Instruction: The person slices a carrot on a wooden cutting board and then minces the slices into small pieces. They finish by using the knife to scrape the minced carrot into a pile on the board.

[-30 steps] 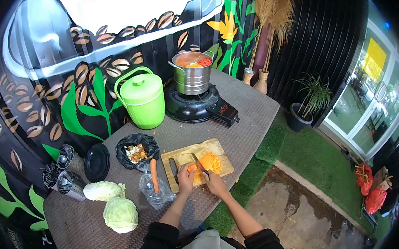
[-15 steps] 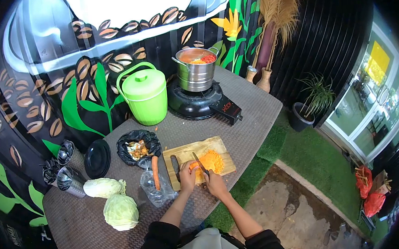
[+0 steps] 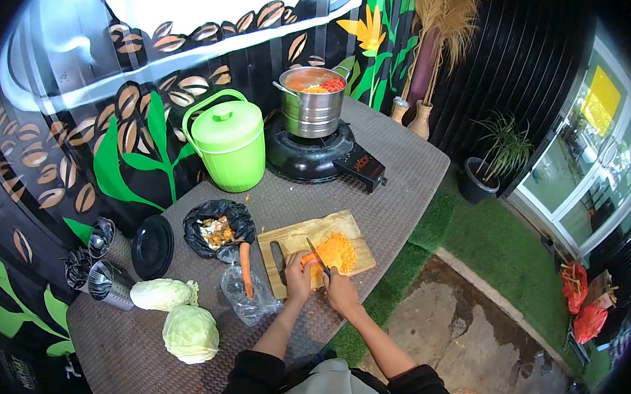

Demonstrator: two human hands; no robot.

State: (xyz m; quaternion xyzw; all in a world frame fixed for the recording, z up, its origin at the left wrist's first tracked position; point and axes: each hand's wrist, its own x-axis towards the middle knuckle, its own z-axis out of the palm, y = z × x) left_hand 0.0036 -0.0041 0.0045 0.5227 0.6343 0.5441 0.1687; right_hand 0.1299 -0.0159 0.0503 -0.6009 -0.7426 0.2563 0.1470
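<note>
On a wooden cutting board (image 3: pixel 363 256) lies a heap of finely cut carrot (image 3: pixel 336 252). My left hand (image 3: pixel 298 277) is closed on a piece of carrot (image 3: pixel 308 259) at the board's near side. Gripped in my right hand (image 3: pixel 341 292) is a knife (image 3: pixel 316 252), its blade between the held piece and the heap. A whole carrot (image 3: pixel 245 270) rests on a clear plastic bag (image 3: pixel 243 297) left of the board. Beyond it sits a black bag with scraps (image 3: pixel 218 231).
A steel pot (image 3: pixel 313 113) stands on a black stove (image 3: pixel 309 157), beside a lidded green bucket (image 3: pixel 231 148). At the left are two cabbages (image 3: pixel 190 334), (image 3: pixel 163 295) a long cabbage, black plates (image 3: pixel 152 247) and utensil holders (image 3: pixel 110 285). The table edge (image 3: pixel 399 244) runs along the right.
The view has shifted slightly. Both hands keep nearly the same place on the board, with the knife still beside the held carrot piece.
</note>
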